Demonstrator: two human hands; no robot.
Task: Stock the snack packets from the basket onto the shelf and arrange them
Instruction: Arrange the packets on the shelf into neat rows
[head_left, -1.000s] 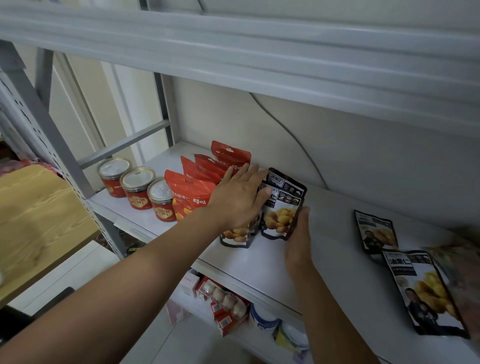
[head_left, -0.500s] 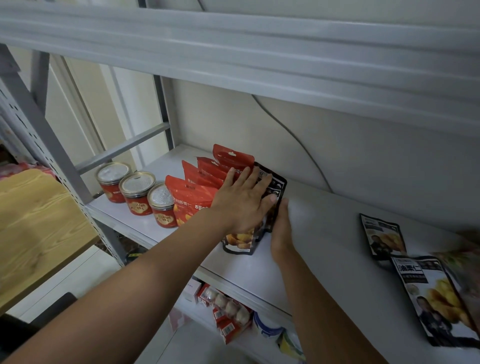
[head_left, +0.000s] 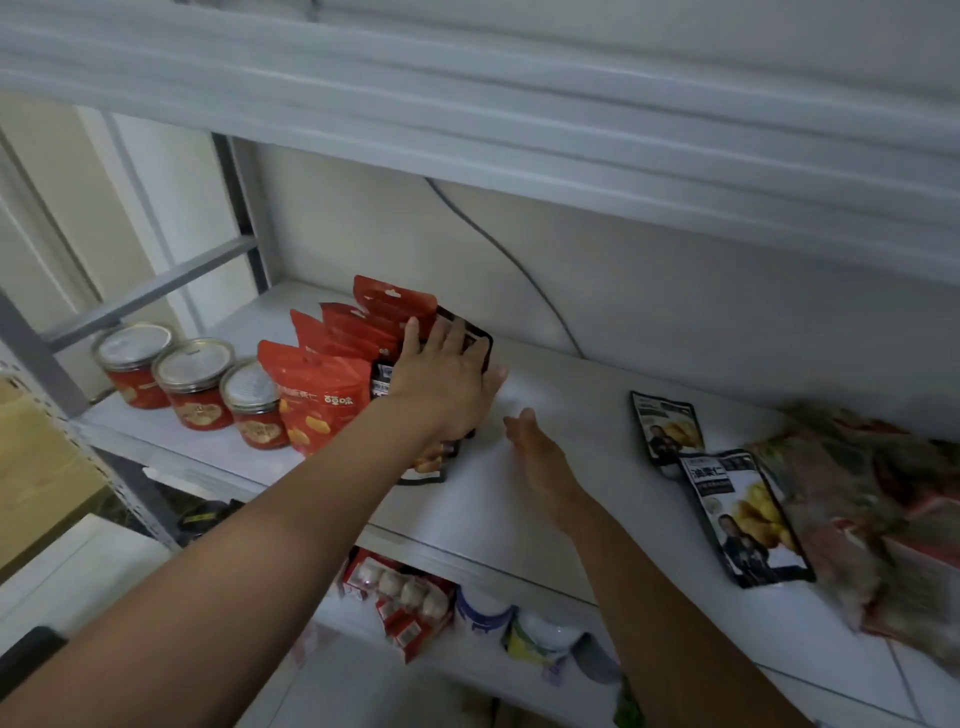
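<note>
Pressing the upright black packets (head_left: 383, 378), left hand (head_left: 441, 389) fingers (head_left: 453, 338) lie flat.

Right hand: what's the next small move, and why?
Probably reach the right hand across to the small black snack packet lying flat on the white shelf and pick it up. The right hand is open and empty, while the left hand presses flat against the standing black packets beside the red pouches, steadying that row.

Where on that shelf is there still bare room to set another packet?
Widest bare stretch of shelf: between the upright black packets under the left hand and the two flat black packets, where the right hand hovers. Behind the jars is bare too. Crowded: jars and red packets at left, blurred bags far right.
</note>
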